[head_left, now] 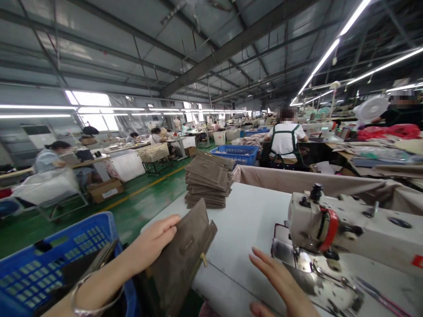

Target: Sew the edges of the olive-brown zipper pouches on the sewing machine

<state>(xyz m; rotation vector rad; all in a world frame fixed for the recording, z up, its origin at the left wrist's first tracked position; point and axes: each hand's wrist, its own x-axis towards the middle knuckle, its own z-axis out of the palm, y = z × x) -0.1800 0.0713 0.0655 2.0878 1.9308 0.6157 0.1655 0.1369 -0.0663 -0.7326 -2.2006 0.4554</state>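
Note:
My left hand (157, 240) grips the edge of a brown-grey fabric pouch (180, 259), held tilted at the table's left edge. A brass-coloured zipper pull (203, 259) hangs from its right side, and a small slot-like mark shows on its face. My right hand (280, 281) is over the white sewing table (251, 211), fingers spread, with nothing in it. Just right of that hand stands a sewing machine (317, 237) with a red part on its head. Behind the held piece, a stack of similar brown-grey pieces (208, 178) rests at the table's far left corner.
A blue plastic basket (95, 229) with dark pieces inside stands at the lower left. Scissors or snips (383, 297) lie right of the machine. Pinkish cloth (280, 178) borders the table's far side. Beyond are another blue basket (236, 152) and a seated co-worker (286, 138).

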